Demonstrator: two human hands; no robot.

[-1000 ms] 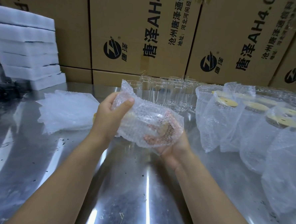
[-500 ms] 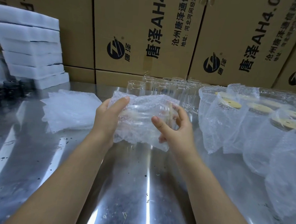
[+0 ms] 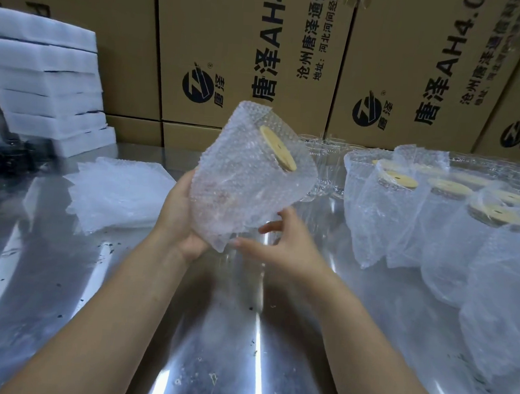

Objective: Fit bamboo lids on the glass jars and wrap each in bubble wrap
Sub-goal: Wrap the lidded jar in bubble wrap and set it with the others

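My left hand [image 3: 180, 216] grips a glass jar wrapped in bubble wrap [image 3: 241, 177], lifted above the steel table and tilted to the right. Its round bamboo lid [image 3: 278, 149] with a small hole shows at the open upper end of the wrap. My right hand [image 3: 283, 241] is just under the jar's lower end, fingers spread and relaxed, close to the loose edge of the wrap; whether it touches is unclear. Several wrapped, lidded jars [image 3: 404, 205] stand at the right. Several bare glass jars [image 3: 324, 164] stand behind the one I hold.
A pile of bubble-wrap sheets [image 3: 119, 191] lies at the left on the steel table [image 3: 214, 331]. White foam slabs [image 3: 43, 83] are stacked at the far left with dark items [image 3: 8, 157] before them. Cardboard boxes [image 3: 249, 59] line the back.
The jar lay sideways between both hands; now my left hand has raised and tilted it lid-up, and my right hand has come off its side and dropped below it.
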